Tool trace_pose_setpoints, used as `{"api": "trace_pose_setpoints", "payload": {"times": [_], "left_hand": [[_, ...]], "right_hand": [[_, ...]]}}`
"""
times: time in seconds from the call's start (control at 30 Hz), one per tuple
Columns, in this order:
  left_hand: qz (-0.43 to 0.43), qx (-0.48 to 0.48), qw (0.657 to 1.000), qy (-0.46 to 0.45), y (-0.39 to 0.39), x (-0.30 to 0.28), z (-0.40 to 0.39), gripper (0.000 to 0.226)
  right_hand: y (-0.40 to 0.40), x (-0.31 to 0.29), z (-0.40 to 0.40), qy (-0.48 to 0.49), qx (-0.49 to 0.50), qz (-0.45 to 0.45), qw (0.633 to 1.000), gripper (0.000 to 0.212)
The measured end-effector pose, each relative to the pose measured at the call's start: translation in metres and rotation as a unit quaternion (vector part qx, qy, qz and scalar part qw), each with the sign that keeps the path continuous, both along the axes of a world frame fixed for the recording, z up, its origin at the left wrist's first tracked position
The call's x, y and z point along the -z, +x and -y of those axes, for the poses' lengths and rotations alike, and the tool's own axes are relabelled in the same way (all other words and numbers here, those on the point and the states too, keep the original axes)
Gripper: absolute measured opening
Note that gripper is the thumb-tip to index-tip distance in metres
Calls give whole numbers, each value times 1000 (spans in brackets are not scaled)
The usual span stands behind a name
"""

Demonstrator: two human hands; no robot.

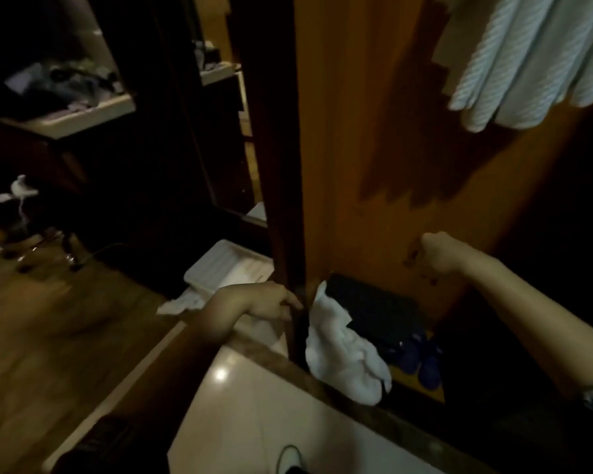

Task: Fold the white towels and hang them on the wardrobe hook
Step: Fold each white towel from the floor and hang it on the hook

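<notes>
A crumpled white towel (339, 350) hangs down inside the open wardrobe, just right of the dark door edge (288, 234). My left hand (271, 301) reaches to that edge at the towel's top corner and appears to pinch it; the edge hides the fingertips. My right hand (435, 254) is curled into a fist close to the wooden inner panel (356, 131), and nothing shows in it. More folded white towels (230, 268) lie stacked on the floor left of the wardrobe. No hook is visible in the dim light.
Ribbed white robes (528, 59) hang at the top right. A dark box (374, 309) and blue slippers (421, 360) sit on the wardrobe floor. A cluttered desk (72, 111) stands at the far left. Pale tiles (254, 422) lie below me.
</notes>
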State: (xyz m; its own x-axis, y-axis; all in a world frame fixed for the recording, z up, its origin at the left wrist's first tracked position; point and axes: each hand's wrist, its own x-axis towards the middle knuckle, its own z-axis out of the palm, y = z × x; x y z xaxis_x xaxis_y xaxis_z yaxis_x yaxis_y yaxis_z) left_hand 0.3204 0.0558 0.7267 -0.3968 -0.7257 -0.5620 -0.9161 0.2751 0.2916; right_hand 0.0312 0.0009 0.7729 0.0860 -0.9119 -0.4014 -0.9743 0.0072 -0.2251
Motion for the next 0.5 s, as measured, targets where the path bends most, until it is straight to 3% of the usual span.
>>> {"api": "trace_pose_setpoints", "payload": {"times": [0.1, 0.27, 0.5], "left_hand": [[-15, -61, 998, 21, 34, 21, -26, 46], [-49, -134, 990, 13, 117, 49, -54, 43], [-99, -217, 971, 20, 267, 91, -73, 40]], "right_hand": [[53, 14, -14, 5, -52, -8, 999, 33], [161, 34, -27, 16, -163, -3, 987, 17], [330, 84, -23, 66, -203, 2, 977, 19]]}}
